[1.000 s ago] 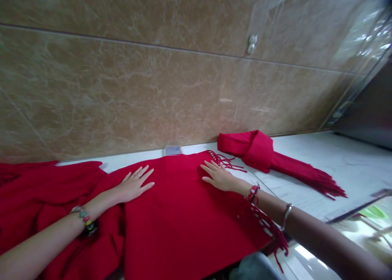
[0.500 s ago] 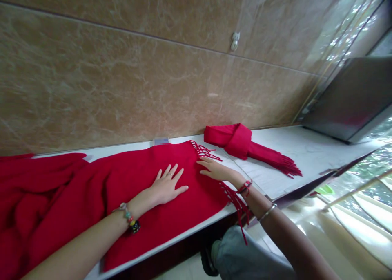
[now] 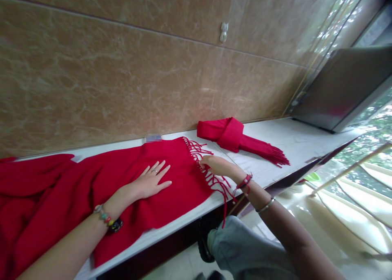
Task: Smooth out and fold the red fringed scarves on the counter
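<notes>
Left hand (image 3: 150, 184) lay flat, splayed, on the red scarf (image 3: 180, 190), which extended toward nine o'clock along the bench (image 3: 272, 133); right hand (image 3: 217, 165) curled at the scarf's three-o'clock fringe (image 3: 210, 179), grip indeterminable.

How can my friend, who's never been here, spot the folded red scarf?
Find the brown marbled wall, then the white counter running along it. On that counter, just beyond the right hand and the spread red cloth, lies the folded scarf. Unlike the wide cloth, it's a narrow bundle wrapped over itself, with one fringed tail.
</notes>
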Demonstrator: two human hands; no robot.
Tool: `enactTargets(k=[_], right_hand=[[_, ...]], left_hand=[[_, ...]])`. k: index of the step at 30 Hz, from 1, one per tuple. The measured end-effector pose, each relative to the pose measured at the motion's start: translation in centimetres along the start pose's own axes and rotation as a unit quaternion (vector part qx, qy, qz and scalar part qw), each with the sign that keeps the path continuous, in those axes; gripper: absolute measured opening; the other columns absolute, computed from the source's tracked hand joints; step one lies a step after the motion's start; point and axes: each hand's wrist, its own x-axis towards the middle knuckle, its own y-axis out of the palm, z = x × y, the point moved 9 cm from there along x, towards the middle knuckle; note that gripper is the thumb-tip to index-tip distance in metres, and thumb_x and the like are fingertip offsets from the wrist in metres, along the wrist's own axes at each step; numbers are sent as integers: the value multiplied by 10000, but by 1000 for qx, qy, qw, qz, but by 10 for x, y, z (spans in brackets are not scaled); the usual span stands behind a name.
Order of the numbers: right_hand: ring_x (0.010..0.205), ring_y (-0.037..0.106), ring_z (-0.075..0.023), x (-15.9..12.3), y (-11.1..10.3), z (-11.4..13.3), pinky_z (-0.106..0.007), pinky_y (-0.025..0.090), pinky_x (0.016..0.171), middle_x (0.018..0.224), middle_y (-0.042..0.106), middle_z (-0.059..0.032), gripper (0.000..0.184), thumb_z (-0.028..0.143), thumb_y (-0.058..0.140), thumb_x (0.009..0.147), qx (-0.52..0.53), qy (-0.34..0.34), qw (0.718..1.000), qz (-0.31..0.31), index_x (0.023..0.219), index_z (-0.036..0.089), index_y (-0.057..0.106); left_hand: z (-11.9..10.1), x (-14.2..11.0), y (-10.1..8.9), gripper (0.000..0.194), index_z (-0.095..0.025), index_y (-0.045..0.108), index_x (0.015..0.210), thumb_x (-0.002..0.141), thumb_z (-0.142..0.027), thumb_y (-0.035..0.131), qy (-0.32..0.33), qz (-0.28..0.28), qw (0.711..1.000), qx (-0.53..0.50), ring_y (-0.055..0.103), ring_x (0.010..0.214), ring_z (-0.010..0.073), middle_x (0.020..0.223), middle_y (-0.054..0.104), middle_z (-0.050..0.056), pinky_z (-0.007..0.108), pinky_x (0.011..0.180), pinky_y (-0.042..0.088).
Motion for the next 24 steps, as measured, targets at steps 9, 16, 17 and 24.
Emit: enactTargets(k=[9,16,17,24], right_hand=[[892,546,-156,-38,-52,-33,-278,427,805,932,605,-72,252,22,437,735,-2,28,997,-67,870,160,599],[902,544,-153,11,-15,27,-262,423,818,958,614,-69,261,44,444,741,19,-52,994,-90,932,154,585],[892,550,-152,14,-9,17,-251,423,806,950,620,-66,266,34,444,728,0,-26,997,-72,910,157,593],[830,582,-181,-29,-30,-76,-275,439,751,867,632,-124,264,-22,397,701,-53,120,989,-68,763,107,620]], left_hand=[[-3,-3,-4,657,-200,183,1392,844,-543,299,12,-8,1000,-14,35,1337,247,1458,52,87,450,1060,105],[-6,-2,-3,649,-204,173,1393,848,-531,302,18,0,1000,-7,24,1338,240,1459,42,83,450,1060,101],[-6,-2,-3,650,-208,169,1394,847,-534,302,17,3,1000,-7,19,1338,241,1460,38,81,452,1060,100],[-6,-4,-4,646,-207,151,1396,853,-527,294,11,15,1000,-1,7,1338,240,1460,27,80,452,1062,92]])
